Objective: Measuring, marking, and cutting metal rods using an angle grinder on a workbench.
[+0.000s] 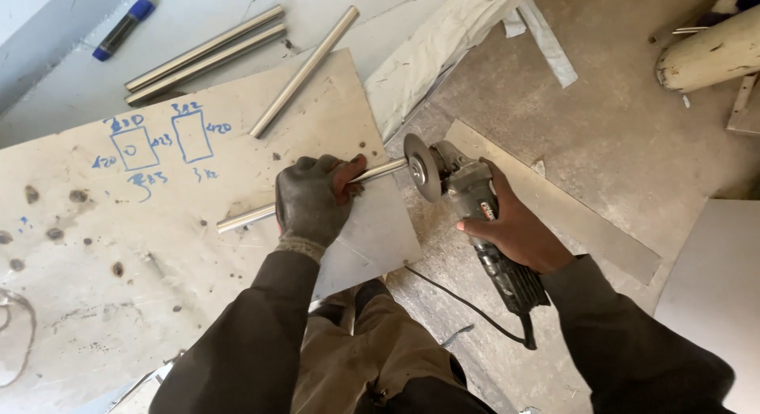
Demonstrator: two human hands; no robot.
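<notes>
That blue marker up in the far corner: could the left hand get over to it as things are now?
Probably not freely. The left hand is gloved and gripping the steel tube against the sheet; the blue marker lies far off, beyond three loose tubes.

Scuffed board [119, 248] bearing steel tubes [206, 54]

Four steel tubes [305, 194], one angle grinder [475, 216], one marker [123, 28]

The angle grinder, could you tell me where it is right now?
Centre-right in the head view: the angle grinder is in the right hand, its disc at the steel rod end.
</notes>
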